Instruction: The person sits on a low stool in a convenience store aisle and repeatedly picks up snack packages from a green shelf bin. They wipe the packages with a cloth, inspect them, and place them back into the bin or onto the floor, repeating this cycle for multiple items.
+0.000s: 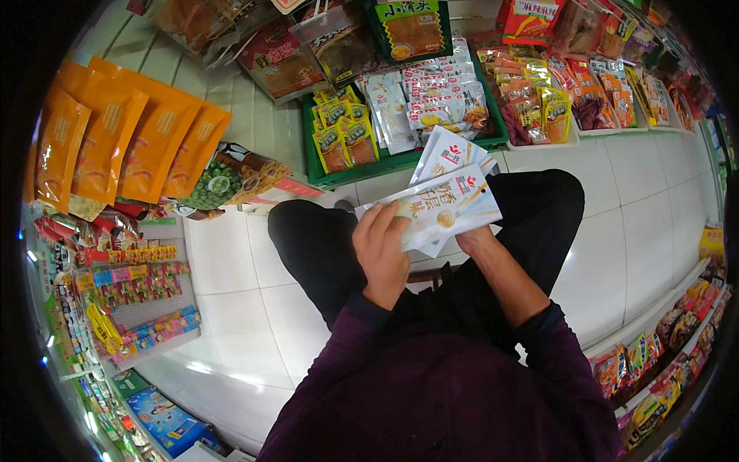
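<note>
My left hand [382, 248] grips the left end of a white snack packet [453, 199] with gold printing, its fingers lying over the top face. Fanned out beneath it is a second white packet [447, 151] of similar design. My right hand [476, 238] is under the packets at their near side, its fingers mostly hidden behind them. Just beyond, on the floor, a green plastic crate [352, 176] holds yellow snack packets [345, 138], white packets [392, 112] and silver-white potato snack packets [436, 104].
Orange pouches [124, 136] hang at the left, above a pegboard rack [156, 231] of small packets. White trays [577, 141] of snacks stand at the upper right. Shelves of colourful packets [641, 352] line the lower right. A blue box [167, 418] is at lower left.
</note>
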Motion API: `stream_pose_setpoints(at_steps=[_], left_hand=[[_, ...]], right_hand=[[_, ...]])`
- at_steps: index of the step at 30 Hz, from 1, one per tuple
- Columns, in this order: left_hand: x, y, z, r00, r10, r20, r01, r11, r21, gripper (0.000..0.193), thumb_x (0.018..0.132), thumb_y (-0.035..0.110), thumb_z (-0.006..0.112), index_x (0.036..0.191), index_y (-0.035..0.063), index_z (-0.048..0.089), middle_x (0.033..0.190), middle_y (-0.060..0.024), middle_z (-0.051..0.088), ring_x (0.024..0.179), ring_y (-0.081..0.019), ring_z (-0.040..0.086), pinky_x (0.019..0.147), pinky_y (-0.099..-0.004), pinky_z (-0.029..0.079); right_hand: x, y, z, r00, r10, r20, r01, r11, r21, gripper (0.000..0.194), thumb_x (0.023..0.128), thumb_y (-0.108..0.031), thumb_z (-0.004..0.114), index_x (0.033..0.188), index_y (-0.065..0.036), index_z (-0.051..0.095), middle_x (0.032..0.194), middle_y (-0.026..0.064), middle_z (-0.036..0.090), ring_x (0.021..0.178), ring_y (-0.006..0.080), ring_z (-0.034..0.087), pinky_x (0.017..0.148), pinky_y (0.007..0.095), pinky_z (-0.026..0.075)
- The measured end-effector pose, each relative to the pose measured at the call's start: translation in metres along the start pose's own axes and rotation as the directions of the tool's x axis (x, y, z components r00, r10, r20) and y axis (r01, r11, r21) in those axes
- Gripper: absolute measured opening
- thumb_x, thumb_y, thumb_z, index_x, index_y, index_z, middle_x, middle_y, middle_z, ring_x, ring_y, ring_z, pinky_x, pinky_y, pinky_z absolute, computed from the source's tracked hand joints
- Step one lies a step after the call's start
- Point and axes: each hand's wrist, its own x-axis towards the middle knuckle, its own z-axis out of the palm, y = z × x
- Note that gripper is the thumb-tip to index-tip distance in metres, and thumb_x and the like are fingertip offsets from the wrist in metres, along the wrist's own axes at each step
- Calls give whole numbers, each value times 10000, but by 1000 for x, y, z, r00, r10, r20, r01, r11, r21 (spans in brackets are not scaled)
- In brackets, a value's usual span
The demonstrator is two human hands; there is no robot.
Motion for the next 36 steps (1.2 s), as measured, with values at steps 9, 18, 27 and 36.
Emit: stream_pose_setpoints(at_steps=[9, 18, 27, 36], left_hand=[[0, 21, 7, 961, -11, 277, 41, 994, -103, 431, 789, 152, 849, 1166, 18, 691, 1505, -169, 526, 1427, -452, 407, 1137, -527, 370], [-13, -10, 34, 839, -486, 245, 536, 662, -524, 854, 798, -19, 841, 1515, 3, 378, 1375, -153, 574, 1217, -213, 607, 992, -353, 539], [-19, -63, 8, 603, -702, 380, 498, -41, -866, 693, 969, -34, 626, 1580, -11, 299, 1375, -155, 610, 1198, -220, 623, 1042, -350, 499], [-23, -32, 32, 647, -602, 468, 581, -7, -814, 763, 930, -105, 635, 1591, 5, 269, 1433, -150, 580, 1292, -217, 567, 1111, -369, 447]], right_hand=[[-6, -18, 11, 999, -26, -43, 22, 996, -82, 276, 906, -28, 732, 1179, -7, 701, 1107, 87, 751, 920, 173, 719, 824, 336, 595], [-7, -19, 15, 990, 138, -19, -139, 968, -210, 274, 976, -147, 707, 1205, 2, 686, 1112, 101, 751, 917, 183, 726, 811, 342, 598], [2, -30, 8, 982, 177, -63, -178, 984, -19, 490, 1038, -371, 630, 1315, 31, 596, 1181, 125, 713, 1049, 213, 704, 932, 363, 566], [-2, -20, 18, 986, 160, -43, -164, 978, -132, 420, 1040, -329, 639, 1287, 11, 626, 1160, 121, 720, 982, 185, 707, 871, 337, 577]])
